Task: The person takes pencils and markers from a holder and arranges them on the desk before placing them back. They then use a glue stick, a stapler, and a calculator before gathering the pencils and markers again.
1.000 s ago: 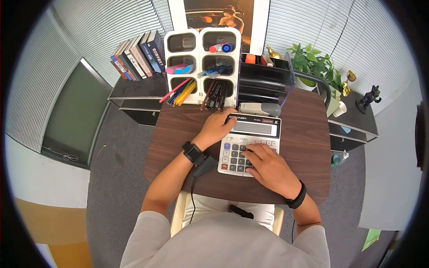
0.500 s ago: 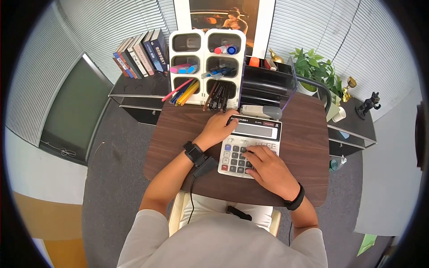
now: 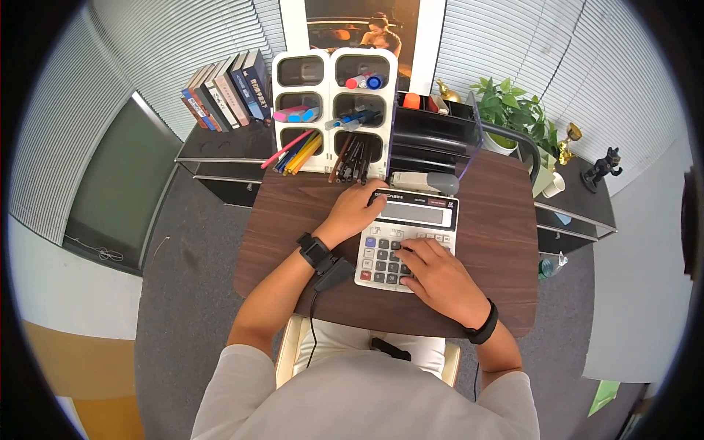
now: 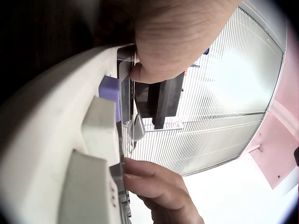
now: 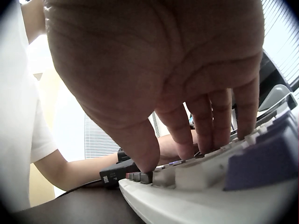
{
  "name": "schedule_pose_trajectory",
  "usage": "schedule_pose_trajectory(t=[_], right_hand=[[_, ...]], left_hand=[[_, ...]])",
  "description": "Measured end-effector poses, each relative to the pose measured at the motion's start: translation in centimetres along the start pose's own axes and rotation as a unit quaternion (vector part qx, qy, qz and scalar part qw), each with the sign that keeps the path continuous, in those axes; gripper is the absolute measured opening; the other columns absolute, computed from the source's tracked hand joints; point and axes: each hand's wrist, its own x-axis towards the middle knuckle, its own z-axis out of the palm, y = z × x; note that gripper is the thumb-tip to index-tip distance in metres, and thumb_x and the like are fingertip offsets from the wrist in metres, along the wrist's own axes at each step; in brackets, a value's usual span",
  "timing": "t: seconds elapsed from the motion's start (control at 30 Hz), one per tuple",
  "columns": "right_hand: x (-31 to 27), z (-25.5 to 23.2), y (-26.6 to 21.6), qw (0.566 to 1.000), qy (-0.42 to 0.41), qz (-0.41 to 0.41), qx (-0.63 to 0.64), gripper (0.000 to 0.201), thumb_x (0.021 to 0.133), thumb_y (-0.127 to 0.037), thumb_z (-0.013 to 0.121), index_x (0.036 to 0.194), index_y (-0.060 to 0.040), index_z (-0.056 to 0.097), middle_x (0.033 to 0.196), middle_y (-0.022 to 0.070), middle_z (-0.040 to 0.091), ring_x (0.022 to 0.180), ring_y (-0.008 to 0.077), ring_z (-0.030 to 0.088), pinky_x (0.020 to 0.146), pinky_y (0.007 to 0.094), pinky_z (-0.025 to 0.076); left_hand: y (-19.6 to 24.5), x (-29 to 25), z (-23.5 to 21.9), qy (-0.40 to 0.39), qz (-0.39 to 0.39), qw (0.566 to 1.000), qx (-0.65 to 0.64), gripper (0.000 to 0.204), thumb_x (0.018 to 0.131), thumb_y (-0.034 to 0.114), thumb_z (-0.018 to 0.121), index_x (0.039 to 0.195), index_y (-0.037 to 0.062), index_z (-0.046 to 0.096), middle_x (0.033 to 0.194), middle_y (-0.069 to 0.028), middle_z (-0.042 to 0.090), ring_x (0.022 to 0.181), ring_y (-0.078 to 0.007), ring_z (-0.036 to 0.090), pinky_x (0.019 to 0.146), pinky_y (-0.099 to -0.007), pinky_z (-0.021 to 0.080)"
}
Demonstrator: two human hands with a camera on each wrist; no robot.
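Observation:
A white calculator (image 3: pixel 367 264) with a grey display (image 3: pixel 411 211) lies slightly tilted on the brown desk. My left hand (image 3: pixel 353 211) holds its upper left corner, the thumb over the front edge beside the display; the other fingers are mostly hidden. In the left wrist view the left thumb (image 4: pixel 159 65) sits close by the display, past a purple key (image 4: pixel 110 95). Over the number keys, my right hand (image 3: pixel 440 279) spreads its fingers with the tips down on the keypad. The right wrist view has its thumb (image 5: pixel 145 154) at the dark keys near the front edge.
Behind the calculator stand a white organizer (image 3: pixel 329 110) with pens and pencils, a grey-and-white stapler-like object (image 3: pixel 425 182) and a black tray rack (image 3: pixel 433 132). Books (image 3: pixel 227 92) are at left; a plant (image 3: pixel 506 114) and black figurine (image 3: pixel 605 169) at right.
The head view shifts slightly. Both hands keep their places on the calculator, with no clear finger movement.

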Motion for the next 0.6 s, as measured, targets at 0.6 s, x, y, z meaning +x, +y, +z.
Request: schedule_pose_trajectory(t=[0.6], right_hand=[[0.3, -0.2, 0.1, 1.000, -0.007, 0.004, 0.004, 0.037, 0.079, -0.012, 0.068, 0.114, -0.0021, 0.058, 0.119, 0.0103, 0.052, 0.111, 0.0284, 0.051, 0.093, 0.0392, 0.045]], left_hand=[[-1.1, 0.1, 0.6, 0.029, 0.030, 0.999, 0.002, 0.024, 0.091, 0.021, 0.053, 0.109, 0.0056, 0.057, 0.089, -0.0167, 0.065, 0.076, -0.0322, 0.063, 0.069, -0.0394, 0.047]])
